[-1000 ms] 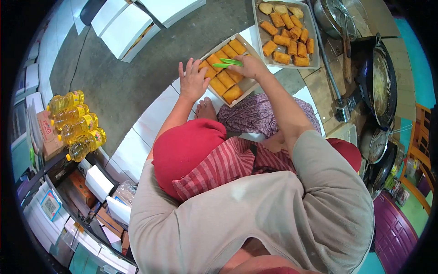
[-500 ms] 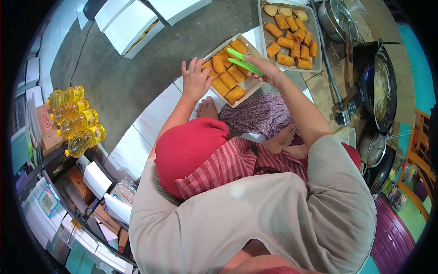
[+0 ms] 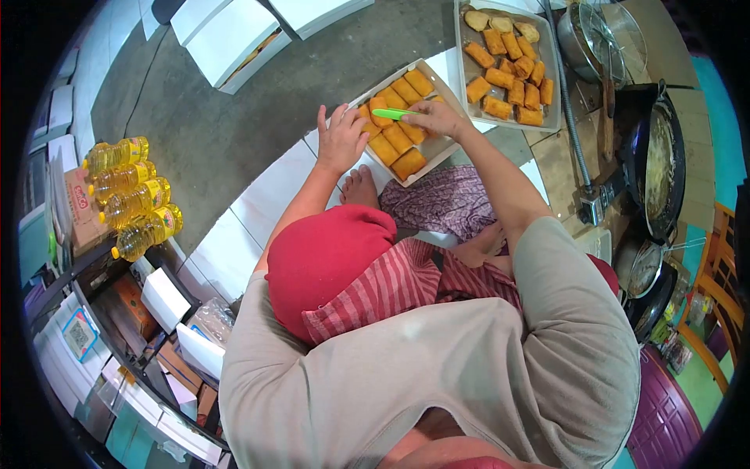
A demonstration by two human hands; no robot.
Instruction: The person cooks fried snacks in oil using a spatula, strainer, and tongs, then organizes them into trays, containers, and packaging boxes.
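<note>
A: Where were the golden rolls (image 3: 383, 149)?

B: Side by side in an open cardboard box (image 3: 442, 147), in front of the person's feet. Lined up like that, they probably took less room and were easy to reach from above.

A: And the right hand (image 3: 438, 119)?

B: It was closed around a green utensil (image 3: 389, 114), with the tip over the rolls. I'd guess that grip kept the fingers off the food and let the tip nudge single pieces.

A: What about the left hand (image 3: 341, 141)?

B: Open, fingers parted, at the box's left side. It looked placed to steady the box or guide a roll, but I couldn't tell whether the fingertips pressed on anything.

A: What lay beyond?

B: A tray (image 3: 553, 69) just beside the box, on the right, holding looser rolls and a few paler pieces at its far end. That nearness would have spared long reaches. Farther right stood a dark wok (image 3: 656, 168), with a metal pot (image 3: 576, 44) beyond it.

A: And to the left?

B: Oil bottles (image 3: 129, 199) in a row, well apart from the box, perhaps to stay out of the arms' way.
</note>
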